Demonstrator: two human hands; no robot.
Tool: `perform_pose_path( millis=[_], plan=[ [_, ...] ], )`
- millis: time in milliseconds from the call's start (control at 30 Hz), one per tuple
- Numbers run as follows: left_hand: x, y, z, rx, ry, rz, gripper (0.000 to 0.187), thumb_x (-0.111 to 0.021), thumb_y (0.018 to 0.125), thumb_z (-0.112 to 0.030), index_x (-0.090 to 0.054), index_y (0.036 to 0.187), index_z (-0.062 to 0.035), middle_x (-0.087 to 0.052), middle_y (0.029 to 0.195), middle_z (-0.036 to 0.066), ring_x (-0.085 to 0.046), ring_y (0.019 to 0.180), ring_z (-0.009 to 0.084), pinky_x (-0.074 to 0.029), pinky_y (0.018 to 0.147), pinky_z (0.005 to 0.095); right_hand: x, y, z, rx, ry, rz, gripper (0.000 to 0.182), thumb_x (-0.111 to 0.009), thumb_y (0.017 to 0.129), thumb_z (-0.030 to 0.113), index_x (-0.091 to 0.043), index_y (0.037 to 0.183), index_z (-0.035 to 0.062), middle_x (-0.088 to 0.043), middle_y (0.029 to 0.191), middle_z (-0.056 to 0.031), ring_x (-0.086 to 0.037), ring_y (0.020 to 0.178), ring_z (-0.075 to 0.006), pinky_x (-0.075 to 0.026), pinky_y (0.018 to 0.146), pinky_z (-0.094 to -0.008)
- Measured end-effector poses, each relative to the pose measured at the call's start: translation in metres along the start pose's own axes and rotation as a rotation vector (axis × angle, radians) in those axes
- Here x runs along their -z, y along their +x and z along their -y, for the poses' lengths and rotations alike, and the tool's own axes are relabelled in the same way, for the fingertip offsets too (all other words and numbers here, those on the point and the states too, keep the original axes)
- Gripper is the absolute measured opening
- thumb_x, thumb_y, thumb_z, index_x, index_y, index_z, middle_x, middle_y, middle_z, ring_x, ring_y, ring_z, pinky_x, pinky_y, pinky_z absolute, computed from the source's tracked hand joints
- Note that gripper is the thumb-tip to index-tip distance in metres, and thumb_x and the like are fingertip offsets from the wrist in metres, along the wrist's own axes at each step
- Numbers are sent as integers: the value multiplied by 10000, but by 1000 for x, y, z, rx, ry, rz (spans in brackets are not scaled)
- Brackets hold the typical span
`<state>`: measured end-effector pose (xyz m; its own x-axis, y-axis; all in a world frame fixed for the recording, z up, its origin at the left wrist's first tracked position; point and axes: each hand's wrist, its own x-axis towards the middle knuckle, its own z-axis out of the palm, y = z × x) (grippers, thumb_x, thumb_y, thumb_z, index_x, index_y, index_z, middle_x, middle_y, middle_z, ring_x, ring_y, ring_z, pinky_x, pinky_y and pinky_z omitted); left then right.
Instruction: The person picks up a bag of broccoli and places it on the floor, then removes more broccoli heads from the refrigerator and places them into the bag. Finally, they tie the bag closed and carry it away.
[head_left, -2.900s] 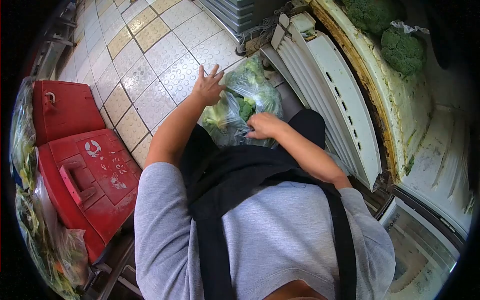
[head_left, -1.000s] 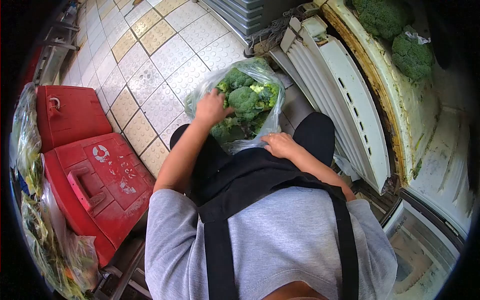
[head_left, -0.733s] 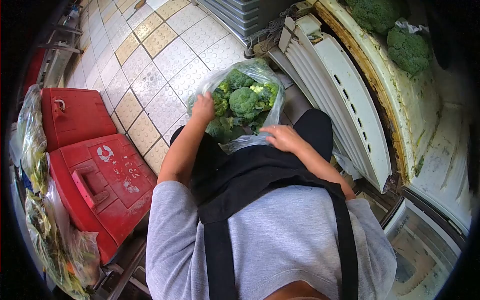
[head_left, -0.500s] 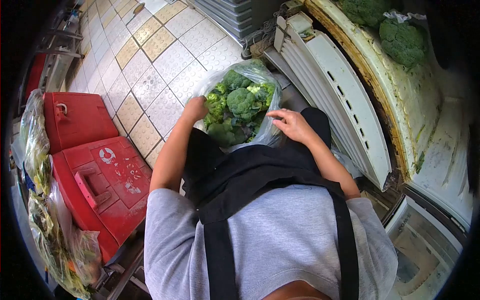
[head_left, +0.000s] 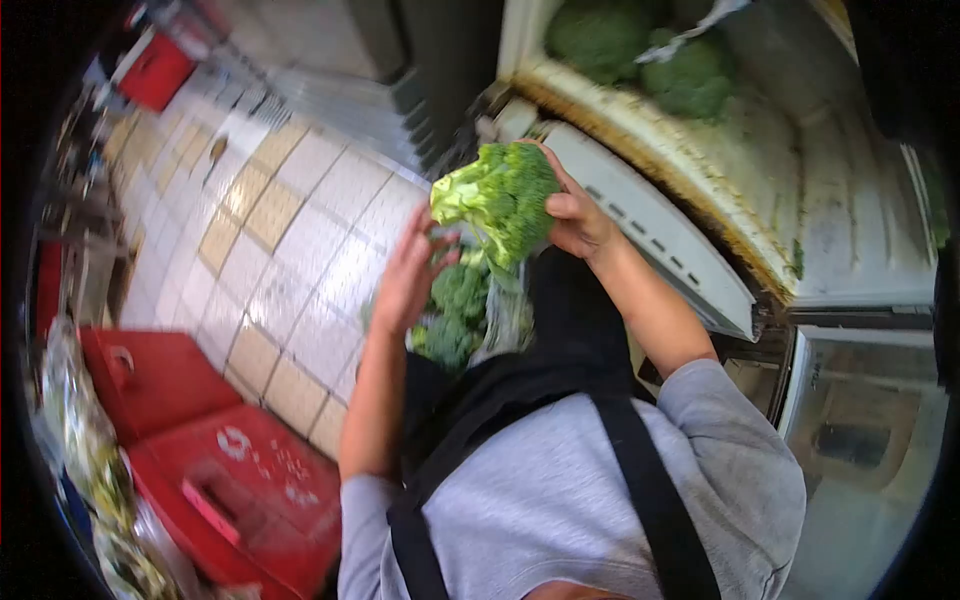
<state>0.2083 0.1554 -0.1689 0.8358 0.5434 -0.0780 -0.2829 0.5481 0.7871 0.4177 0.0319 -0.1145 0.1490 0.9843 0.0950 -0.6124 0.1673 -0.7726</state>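
A bushy green broccoli head (head_left: 512, 200) had now come up above the clear plastic bag (head_left: 508, 318), clasped by the right hand (head_left: 582, 220); the left hand (head_left: 404, 272), fingers parted, perhaps touched it.

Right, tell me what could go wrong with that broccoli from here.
The broccoli might slip from the right hand, since the left hand is open beside it, and could drop to the tiled floor. It could also brush the white cabinet's stained rim and pick up dirt.
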Motion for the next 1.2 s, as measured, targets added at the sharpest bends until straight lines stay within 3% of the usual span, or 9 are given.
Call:
perform_pose_path(
  millis=[67,267,433,533,667,800,867,967,1200],
  plan=[
    [73,17,102,115,1204,25,830,-666,795,-366,-213,1409,-40,-289,1417,201,-331,1262,405,-309,1030,433,2,-28,69,218,-187,-135,942,-711,627,332,-239,1414,117,-363,1379,-95,-380,1256,-225,-311,1042,-366],
    [47,20,164,321,2058,-68,774,-693,738,-379,-304,1389,-226,-216,1456,146,-257,1296,432,-332,908,632,78,-94,222,640,-462,-433,818,-738,682,326,-327,1357,112,-476,1275,-94,-469,1171,-243,-392,987,-414],
    [57,23,168,281,2048,-126,764,-703,716,-348,-330,1371,-220,-213,1458,132,-230,1306,428,-332,915,632,175,-55,328,673,-549,-637,561,-652,813,238,-400,1293,93,-469,1286,-78,-484,1151,-249,-451,905,-429],
    [51,28,169,348,2061,-143,783,-716,699,-350,-329,1369,-225,-194,1464,129,-212,1311,428,-315,941,631,249,4,369,671,-905,-846,677,-742,724,275,-410,1275,64,-518,1210,-97,-512,1106,-246,-477,858,-416],
    [39,34,148,503,1911,-42,826,-759,644,-348,-362,1355,-205,-161,1475,132,-180,1317,437,-299,998,573,342,92,405,652,-1375,-760,844,-809,628,371,-396,1290,50,-465,1269,-124,-517,1095,-251,-499,848,-396],
    [105,39,142,381,1545,-5,791,-783,605,-352,-453,1302,-179,-351,1378,171,-300,1267,412,-344,1009,438,369,141,382,530,-1255,-691,810,-707,759,364,-282,1392,93,-392,1364,-154,-433,1213,-289,-391,975,-440],
    [94,39,139,453,1629,-128,775,-790,592,-352,-480,1279,-171,-409,1318,174,-340,1239,400,-349,1003,426,386,146,366,498,-2133,-457,765,-616,832,325,-190,1438,135,-299,1435,-160,-354,1279,-327,-312,1030,-473],
    [64,36,141,551,1799,-256,829,-816,552,-323,-460,1272,-117,-462,1234,180,-403,1182,374,-360,985,433,411,163,371,338,-1895,-175,724,-548,868,303,-147,1450,143,-241,1466,-155,-315,1304,-335,-258,1061,-450],
    [39,29,163,427,1662,-647,849,-820,514,-229,-416,1243,-67,-424,1211,202,-408,1130,394,-372,959,447,335,125,380,177,-2067,-371,637,-525,886,257,-212,1432,158,-329,1430,-129,-393,1262,-289,-328,1027,-350]
  ],
)
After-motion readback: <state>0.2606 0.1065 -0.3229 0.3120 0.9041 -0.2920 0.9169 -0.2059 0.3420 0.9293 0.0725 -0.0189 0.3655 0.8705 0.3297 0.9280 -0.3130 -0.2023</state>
